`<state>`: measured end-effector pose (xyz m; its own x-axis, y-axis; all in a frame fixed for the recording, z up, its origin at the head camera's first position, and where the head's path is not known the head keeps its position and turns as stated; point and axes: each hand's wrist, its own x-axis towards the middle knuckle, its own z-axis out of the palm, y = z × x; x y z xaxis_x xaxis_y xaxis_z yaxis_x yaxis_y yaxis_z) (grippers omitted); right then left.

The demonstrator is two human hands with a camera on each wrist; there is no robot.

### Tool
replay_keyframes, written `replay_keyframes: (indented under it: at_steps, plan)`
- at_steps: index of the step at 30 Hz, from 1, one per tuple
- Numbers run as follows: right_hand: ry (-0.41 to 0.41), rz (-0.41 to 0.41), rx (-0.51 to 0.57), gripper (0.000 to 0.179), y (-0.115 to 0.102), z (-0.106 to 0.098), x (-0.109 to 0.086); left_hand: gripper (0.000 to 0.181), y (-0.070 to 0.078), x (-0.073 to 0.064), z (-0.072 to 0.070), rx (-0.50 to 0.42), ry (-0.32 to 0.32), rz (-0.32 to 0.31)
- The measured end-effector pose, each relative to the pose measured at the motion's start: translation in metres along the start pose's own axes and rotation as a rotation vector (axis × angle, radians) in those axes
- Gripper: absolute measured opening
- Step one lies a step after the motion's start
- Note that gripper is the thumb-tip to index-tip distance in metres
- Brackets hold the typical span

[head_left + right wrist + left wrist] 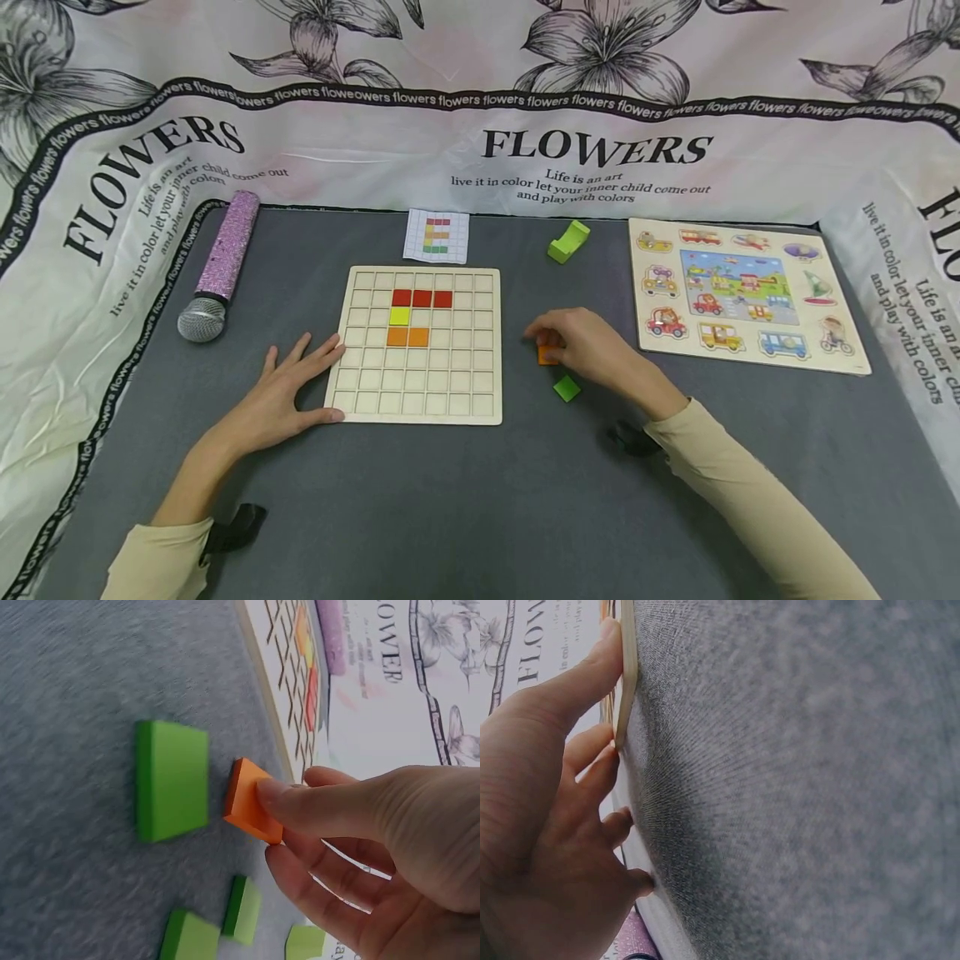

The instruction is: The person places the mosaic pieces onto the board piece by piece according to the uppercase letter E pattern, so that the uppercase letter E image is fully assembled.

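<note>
A light wooden grid board (450,392) lies on the grey cloth, with three red tiles (422,298) in a row, a yellow tile (400,317) below and two orange tiles (407,337) under that. My left hand (281,408) is spread at the board's left edge, thumb and a fingertip touching it; the left wrist view shows the same hand (555,795) against the board's side (628,667). To the right of the board, my right hand (581,346) pinches a loose orange tile (244,796) between thumb and fingers. A green tile (567,388) lies close by.
Behind the board lies a pattern card (437,237) with coloured squares. More green tiles (569,242) are grouped at the back. A picture puzzle board (750,337) is at the right, a glittery pink microphone (228,250) at the left. Flower-printed cloth (375,158) borders the back.
</note>
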<state>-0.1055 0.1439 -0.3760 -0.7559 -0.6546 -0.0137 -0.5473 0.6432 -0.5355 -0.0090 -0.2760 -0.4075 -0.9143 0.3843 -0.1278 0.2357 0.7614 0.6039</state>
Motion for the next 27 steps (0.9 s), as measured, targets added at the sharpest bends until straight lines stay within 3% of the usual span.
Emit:
replay_keyframes:
  at_steps: [10,15,23,27]
  plan:
    - [-0.067,0.043,0.045,0.029,-0.012,-0.004,0.008,0.09,0.001,0.0,-0.001,0.0,-0.009,-0.008]
    - [-0.073,0.027,0.11,0.029,-0.018,-0.006,0.022,0.089,0.0,-0.001,-0.001,0.0,-0.002,-0.003]
    - [0.018,-0.108,0.228,0.031,-0.032,0.018,0.057,0.089,-0.001,0.0,-0.001,0.001,0.006,0.008]
    - [0.022,-0.141,0.304,0.029,-0.042,0.031,0.076,0.088,-0.001,0.0,-0.001,0.003,0.009,0.013]
